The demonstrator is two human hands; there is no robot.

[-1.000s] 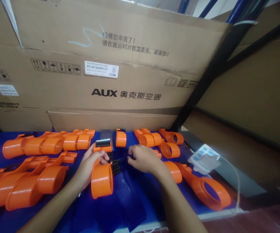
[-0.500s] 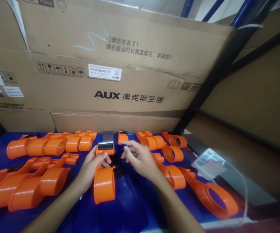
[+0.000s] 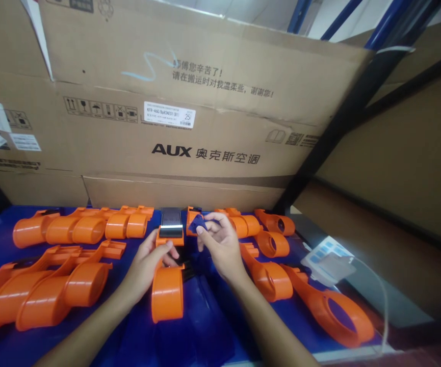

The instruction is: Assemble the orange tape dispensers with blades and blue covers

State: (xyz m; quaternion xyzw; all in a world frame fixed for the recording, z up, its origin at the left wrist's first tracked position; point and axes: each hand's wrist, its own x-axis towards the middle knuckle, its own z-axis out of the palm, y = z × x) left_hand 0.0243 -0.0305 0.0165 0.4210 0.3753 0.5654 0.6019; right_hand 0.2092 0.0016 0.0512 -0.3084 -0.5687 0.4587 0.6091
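My left hand (image 3: 149, 267) is closed around the neck of an orange tape dispenser (image 3: 167, 294). Its round ring hangs toward me, and its head, with a black plate and a pale toothed blade (image 3: 172, 227), points away. Between the thumb and fingers of my right hand (image 3: 222, 244) is a small dark blue piece (image 3: 197, 223), thin and angular, held just right of the dispenser's head. What exactly this piece is I cannot make out. Beyond the hands another orange dispenser (image 3: 190, 210) lies partly hidden behind the blue piece.
Orange dispensers lie in rows at left (image 3: 40, 300) and right (image 3: 342, 316) on the blue table surface (image 3: 136, 331). A white-and-blue packet (image 3: 329, 260) with a pale cord sits at the right. A large cardboard sheet (image 3: 205, 112) stands behind, beside a dark rack post (image 3: 319, 137).
My right hand has risen slightly, lifting the blue piece up and away from the dispenser's head. My left hand keeps its hold on the dispenser. The view has shifted a little.
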